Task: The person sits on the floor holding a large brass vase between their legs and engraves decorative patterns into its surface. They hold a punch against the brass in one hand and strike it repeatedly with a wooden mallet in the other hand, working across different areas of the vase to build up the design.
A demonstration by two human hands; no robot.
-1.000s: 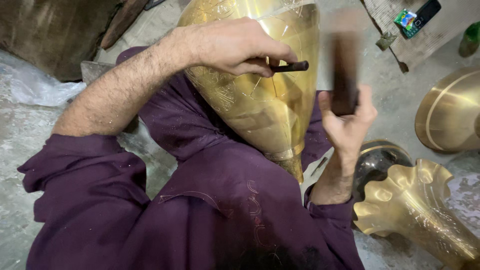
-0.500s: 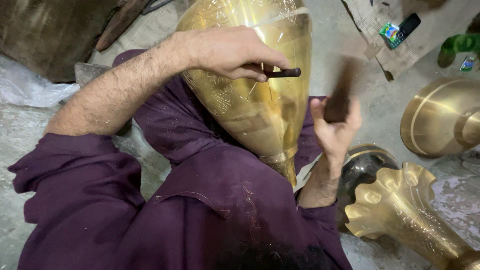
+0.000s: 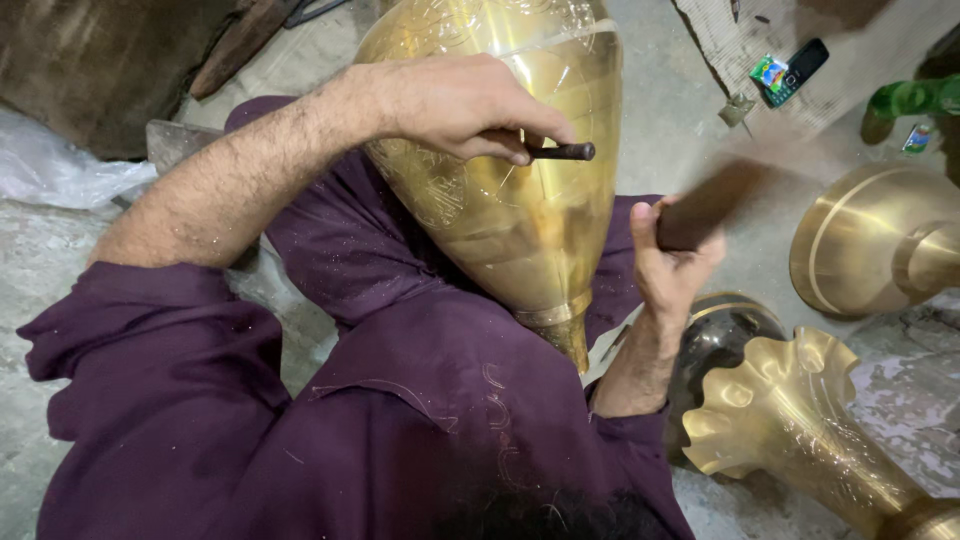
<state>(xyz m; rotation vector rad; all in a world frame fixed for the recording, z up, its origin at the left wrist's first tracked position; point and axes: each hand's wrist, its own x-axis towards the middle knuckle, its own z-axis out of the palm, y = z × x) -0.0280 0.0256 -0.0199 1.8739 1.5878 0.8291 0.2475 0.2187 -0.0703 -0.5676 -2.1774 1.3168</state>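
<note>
Light: we see soft, even daylight, moderately bright | Glare: pale sheen on the brass vessel (image 3: 520, 200) toward 12 o'clock | Shadows: faint, diffuse on the floor (image 3: 690, 110) | Blur: the dark tool (image 3: 705, 205) in our right hand (image 3: 670, 265) is motion-smeared | Focus: the rest is sharp.

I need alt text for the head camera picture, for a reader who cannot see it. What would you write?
A person in purple clothes sits with a large engraved brass vase on the lap, the left hand pressing a thin dark metal punch to it. The right hand grips a blurred dark wooden mallet. A fluted brass vase lies nearby.
</note>
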